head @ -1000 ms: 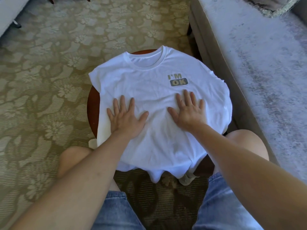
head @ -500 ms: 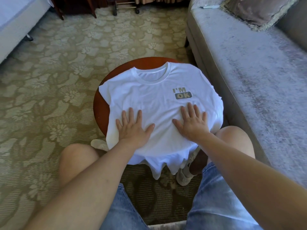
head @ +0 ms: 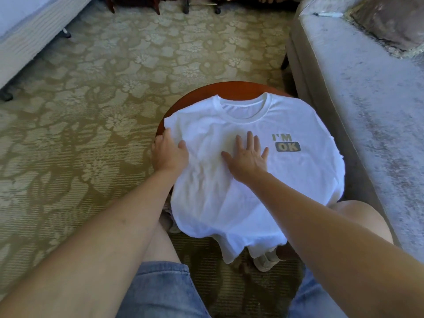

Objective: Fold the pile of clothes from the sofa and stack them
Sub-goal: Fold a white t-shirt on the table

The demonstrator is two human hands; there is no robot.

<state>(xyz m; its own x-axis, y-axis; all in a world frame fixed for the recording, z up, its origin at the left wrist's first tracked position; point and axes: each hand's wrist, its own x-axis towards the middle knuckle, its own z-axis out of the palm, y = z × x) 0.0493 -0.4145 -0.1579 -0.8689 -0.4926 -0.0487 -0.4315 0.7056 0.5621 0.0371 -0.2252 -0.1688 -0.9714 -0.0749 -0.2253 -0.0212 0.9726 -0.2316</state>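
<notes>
A white T-shirt [head: 263,180] with an "I'M OK" print lies face up on a small round wooden table [head: 229,86], its collar at the far side and its hem hanging over the near edge. My left hand [head: 168,152] is at the shirt's left edge by the sleeve, thumb on top of the cloth and fingers curled round the edge. My right hand [head: 246,154] lies flat with spread fingers on the middle of the chest, left of the print.
A grey sofa [head: 367,111] runs along the right, close to the table, with a cushion [head: 390,19] at its far end. A bed edge [head: 25,35] is at far left. Patterned carpet surrounds the table. My knees and a shoe [head: 266,260] sit under the near edge.
My left hand slid from the shirt's lower middle out to its left edge and took hold there. My right hand moved left onto the chest centre. The camera tilted up.
</notes>
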